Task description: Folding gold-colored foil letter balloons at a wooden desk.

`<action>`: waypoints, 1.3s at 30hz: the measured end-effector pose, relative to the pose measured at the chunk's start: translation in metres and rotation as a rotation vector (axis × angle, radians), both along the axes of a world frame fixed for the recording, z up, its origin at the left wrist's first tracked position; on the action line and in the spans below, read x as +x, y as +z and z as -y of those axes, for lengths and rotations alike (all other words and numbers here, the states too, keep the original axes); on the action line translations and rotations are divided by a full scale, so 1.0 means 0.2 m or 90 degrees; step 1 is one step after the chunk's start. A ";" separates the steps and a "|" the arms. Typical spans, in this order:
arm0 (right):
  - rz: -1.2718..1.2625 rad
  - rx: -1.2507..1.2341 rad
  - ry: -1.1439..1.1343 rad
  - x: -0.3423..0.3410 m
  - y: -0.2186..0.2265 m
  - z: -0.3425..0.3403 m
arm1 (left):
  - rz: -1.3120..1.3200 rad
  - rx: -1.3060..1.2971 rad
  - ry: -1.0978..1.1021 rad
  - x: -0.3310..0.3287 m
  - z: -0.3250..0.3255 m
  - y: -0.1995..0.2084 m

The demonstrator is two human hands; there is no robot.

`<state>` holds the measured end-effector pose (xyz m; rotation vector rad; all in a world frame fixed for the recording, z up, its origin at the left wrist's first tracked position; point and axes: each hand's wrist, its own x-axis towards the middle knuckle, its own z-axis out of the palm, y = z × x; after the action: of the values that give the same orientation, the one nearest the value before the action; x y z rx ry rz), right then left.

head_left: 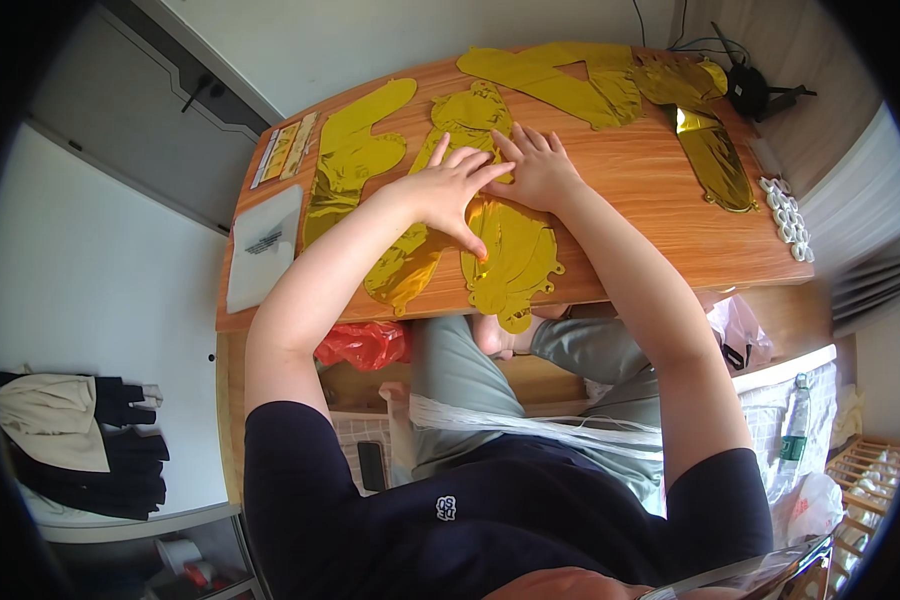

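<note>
A flat, uninflated gold foil balloon (515,250) lies crinkled at the middle of the wooden table, its lower end hanging slightly over the front edge. My left hand (452,192) rests on it with fingers spread and the thumb stretched toward its shiny middle. Beside it, fingers outstretched and pointing away from me, my right hand (538,175) presses on the foil's upper right side. The fingertips of my left hand come close to my right hand or touch it. Both hands hide part of the balloon, so its full outline cannot be made out.
More flat gold balloons lie around: one at the left (360,150), one at the back (570,85), one at the right (715,165). A clear plastic packet (265,245) sits at the left edge, white rings (785,215) at the right, a black router (750,90) behind.
</note>
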<state>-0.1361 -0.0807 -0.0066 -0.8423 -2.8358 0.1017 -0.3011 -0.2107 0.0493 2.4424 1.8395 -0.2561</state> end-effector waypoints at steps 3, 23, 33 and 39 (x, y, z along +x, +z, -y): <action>-0.008 -0.001 0.003 0.01 0.00 0.00 | 0.009 -0.018 0.003 0.02 -0.02 0.02; -0.042 0.022 0.002 0.01 0.00 0.02 | 0.175 0.125 0.037 0.07 0.33 -0.06; -0.050 0.022 0.003 0.01 -0.02 0.00 | 0.212 0.073 0.081 0.08 0.36 -0.07; -0.022 0.019 0.003 0.01 -0.01 0.00 | 0.194 0.030 0.085 0.10 0.38 -0.04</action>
<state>-0.1345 -0.0809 -0.0080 -0.8201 -2.8007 0.0744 -0.2816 -0.2871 0.0419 2.2234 1.8771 0.1605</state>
